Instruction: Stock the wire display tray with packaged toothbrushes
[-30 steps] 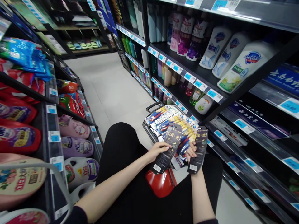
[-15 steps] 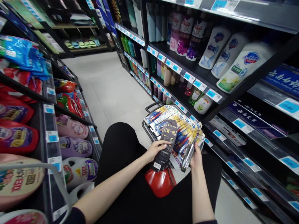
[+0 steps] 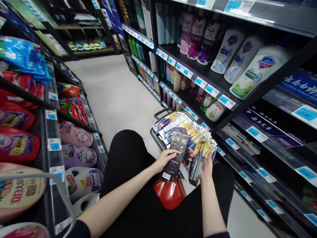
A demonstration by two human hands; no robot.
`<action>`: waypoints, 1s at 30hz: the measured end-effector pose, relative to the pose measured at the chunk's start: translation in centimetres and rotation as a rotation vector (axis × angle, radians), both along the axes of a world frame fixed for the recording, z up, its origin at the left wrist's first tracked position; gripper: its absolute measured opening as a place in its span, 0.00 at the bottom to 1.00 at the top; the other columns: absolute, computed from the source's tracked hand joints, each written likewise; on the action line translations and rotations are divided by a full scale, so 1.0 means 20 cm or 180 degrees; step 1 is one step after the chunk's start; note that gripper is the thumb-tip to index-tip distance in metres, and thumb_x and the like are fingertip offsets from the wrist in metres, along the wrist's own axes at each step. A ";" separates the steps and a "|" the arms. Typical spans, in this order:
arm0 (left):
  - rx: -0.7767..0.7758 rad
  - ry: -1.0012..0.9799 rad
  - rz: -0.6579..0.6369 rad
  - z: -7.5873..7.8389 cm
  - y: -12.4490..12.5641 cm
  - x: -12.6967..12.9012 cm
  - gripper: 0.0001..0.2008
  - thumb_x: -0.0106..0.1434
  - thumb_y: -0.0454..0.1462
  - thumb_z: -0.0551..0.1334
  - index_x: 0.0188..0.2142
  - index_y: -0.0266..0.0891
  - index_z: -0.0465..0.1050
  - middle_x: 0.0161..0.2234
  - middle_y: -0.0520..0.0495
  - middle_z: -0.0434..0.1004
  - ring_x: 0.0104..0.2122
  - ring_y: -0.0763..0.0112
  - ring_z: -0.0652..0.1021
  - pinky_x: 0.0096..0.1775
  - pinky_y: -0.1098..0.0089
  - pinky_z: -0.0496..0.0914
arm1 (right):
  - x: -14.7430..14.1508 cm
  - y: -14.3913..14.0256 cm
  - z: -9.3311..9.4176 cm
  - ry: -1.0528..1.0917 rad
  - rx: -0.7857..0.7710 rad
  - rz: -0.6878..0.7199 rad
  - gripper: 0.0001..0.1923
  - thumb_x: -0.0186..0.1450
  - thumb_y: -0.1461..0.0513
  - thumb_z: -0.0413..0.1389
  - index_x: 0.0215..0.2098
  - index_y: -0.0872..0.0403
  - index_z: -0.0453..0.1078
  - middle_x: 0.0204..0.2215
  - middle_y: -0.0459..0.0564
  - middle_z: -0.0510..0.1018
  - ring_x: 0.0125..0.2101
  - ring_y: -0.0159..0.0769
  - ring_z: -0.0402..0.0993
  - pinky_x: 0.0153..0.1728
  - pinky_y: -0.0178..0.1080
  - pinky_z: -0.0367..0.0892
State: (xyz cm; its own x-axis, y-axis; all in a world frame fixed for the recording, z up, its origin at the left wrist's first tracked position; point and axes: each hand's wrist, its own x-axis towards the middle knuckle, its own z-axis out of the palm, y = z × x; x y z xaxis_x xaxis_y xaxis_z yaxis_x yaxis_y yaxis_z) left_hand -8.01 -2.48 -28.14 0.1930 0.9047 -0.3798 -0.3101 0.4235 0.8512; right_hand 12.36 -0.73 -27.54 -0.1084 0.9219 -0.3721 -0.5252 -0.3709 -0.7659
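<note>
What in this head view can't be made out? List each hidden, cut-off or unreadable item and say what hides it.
- Dark pack in the left hand: small print too small to read.
- Pack in the right hand grip: turned edge-on, its face hidden.
- Basket: contents underneath covered by the toothbrush packs.
- Red object: partly hidden by the dark pack.
- Price tags: figures too small to read.
- White bottle: lower part hidden by the shelf edge.

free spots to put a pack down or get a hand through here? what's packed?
Bare aisle floor runs between the left shelves and the bottle shelves. The dark shelf right of the basket looks partly bare. Crowded: the basket is heaped with toothbrush packs, and the left hand and right hand each hold a pack.
</note>
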 end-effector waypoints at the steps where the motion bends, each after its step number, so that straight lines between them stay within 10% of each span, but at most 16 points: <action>1: 0.0003 0.0024 -0.0007 0.00 0.00 0.00 0.15 0.51 0.43 0.66 0.35 0.37 0.79 0.36 0.46 0.78 0.33 0.70 0.75 0.37 0.71 0.67 | -0.01 0.00 0.00 0.0158 -0.0048 0.0050 0.36 0.58 0.36 0.46 0.46 0.56 0.68 0.37 0.56 0.74 0.33 0.37 0.71 0.36 0.44 0.70; 7: -0.0018 -0.0022 -0.0020 0.01 0.00 -0.01 0.19 0.53 0.43 0.65 0.44 0.38 0.77 0.44 0.44 0.77 0.39 0.67 0.76 0.43 0.70 0.68 | -0.05 0.02 -0.06 0.0196 -0.0462 -0.0286 0.25 0.48 0.58 0.65 0.43 0.55 0.68 0.33 0.47 0.75 0.30 0.30 0.72 0.36 0.36 0.70; 14: -0.0071 -0.0397 0.0319 0.02 0.00 0.01 0.41 0.50 0.42 0.68 0.62 0.50 0.54 0.57 0.45 0.67 0.45 0.65 0.75 0.46 0.68 0.69 | -0.02 0.07 -0.11 -0.0402 -0.0738 -0.0832 0.32 0.41 0.57 0.67 0.43 0.60 0.70 0.35 0.52 0.77 0.32 0.38 0.75 0.36 0.40 0.72; 30: -0.0426 -0.0719 0.0142 0.07 -0.03 0.04 0.31 0.44 0.42 0.72 0.46 0.36 0.68 0.39 0.43 0.78 0.38 0.65 0.77 0.43 0.66 0.69 | -0.30 -0.09 -0.12 -0.0671 0.0082 -0.0229 0.38 0.55 0.47 0.59 0.58 0.56 0.60 0.54 0.55 0.67 0.51 0.38 0.67 0.55 0.41 0.63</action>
State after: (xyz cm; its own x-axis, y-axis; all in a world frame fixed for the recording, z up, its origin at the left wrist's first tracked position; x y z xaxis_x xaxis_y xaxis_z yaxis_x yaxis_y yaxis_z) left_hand -7.23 -2.98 -26.83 0.2475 0.8589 -0.4484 -0.5068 0.5092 0.6956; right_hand 6.38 -2.56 -29.93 0.0357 0.9339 -0.3558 -0.3768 -0.3171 -0.8703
